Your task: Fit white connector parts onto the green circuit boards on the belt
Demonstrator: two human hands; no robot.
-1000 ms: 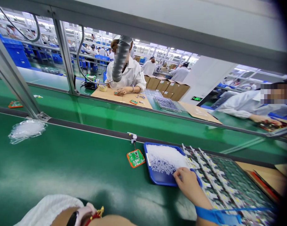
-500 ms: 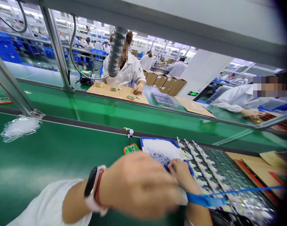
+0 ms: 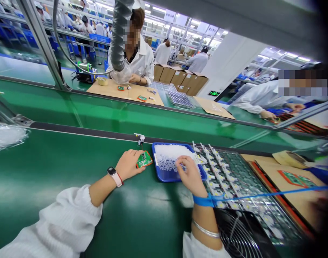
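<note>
the left hand (image 3: pixel 129 165) grips a green circuit board (image 3: pixel 144 159) in an orange frame, lower middle of the picture, on the green conveyor belt (image 3: pixel 45 168) just left of a blue tray (image 3: pixel 166 176). the right hand (image 3: pixel 188 175) curls over the tray's right side, fingertips down among small white parts (image 3: pixel 169 152) heaped inside; whether it holds any, i cannot tell. a blue wrist strap (image 3: pixel 204 200) circles that wrist, and a rack of circuit boards (image 3: pixel 234 179) with white clips lies just right of the tray.
</note>
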